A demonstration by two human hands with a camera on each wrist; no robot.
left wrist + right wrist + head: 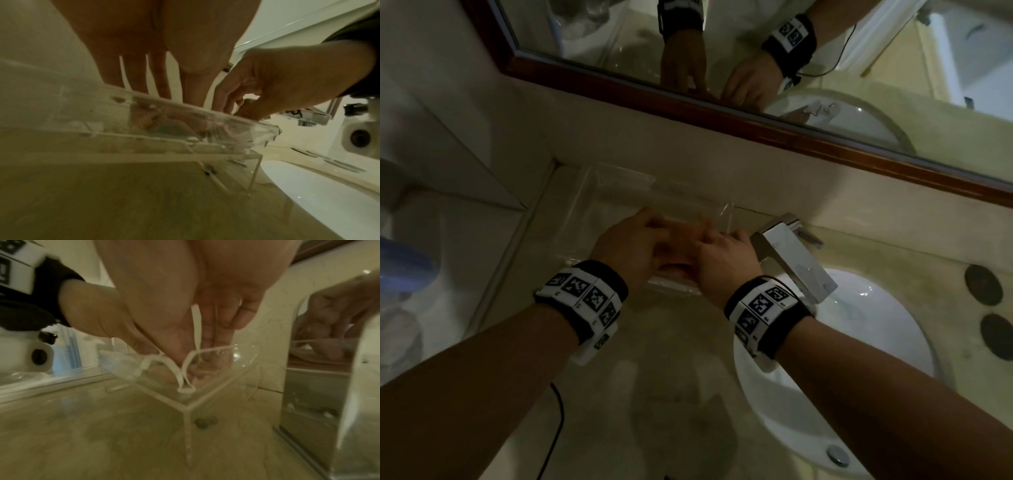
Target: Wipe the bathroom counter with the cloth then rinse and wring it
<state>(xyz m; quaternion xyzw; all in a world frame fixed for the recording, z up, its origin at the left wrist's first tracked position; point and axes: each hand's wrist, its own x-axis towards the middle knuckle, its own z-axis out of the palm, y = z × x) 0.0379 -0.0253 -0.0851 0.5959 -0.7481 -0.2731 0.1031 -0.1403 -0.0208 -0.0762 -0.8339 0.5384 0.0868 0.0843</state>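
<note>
A clear acrylic tray [599, 192] stands on the beige counter [654, 394] against the wall under the mirror. A pinkish-orange cloth [676, 265] lies bunched inside it, visible through the tray wall [82, 113] as a crumpled mass [174, 123]. My left hand [650, 226] reaches down into the tray with fingers [156, 84] straight; their tips are hidden behind the rim. My right hand [717, 240] reaches in beside it, and its fingers [238, 104] are curled and pinch the cloth [197, 376] near the tray's right corner.
A chrome faucet [791, 253] stands just right of the tray. The white basin [859, 342], with its drain [837, 454], lies below it. Two dark round discs [983, 284] sit on the counter's far right. A blue object [400, 263] is at the far left.
</note>
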